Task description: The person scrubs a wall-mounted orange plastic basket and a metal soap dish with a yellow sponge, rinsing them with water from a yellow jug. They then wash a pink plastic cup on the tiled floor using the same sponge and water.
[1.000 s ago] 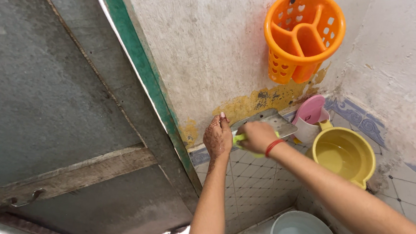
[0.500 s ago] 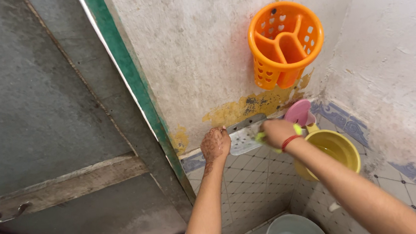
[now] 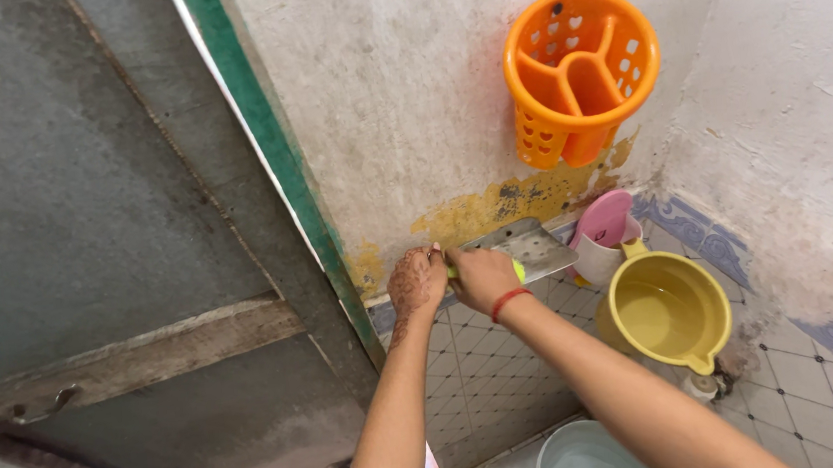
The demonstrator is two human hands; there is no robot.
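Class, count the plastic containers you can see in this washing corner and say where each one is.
4. An orange basket hangs on the wall; a pink-lidded jug stands beneath it; a yellow pot sits on the floor beside the jug; a pale bucket is at the bottom edge. Others may lie outside the frame.

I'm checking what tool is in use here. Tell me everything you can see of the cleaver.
The cleaver has a broad, rectangular blade of dull grey metal, speckled and wet-looking, and a yellow-green handle. It lies roughly level, flat face up, blade pointing right toward the pink-lidded jug, just above the tiled ledge below the stained wall. The right hand wraps the handle, hiding most of it; the left hand sits beside the handle end; contact unclear.
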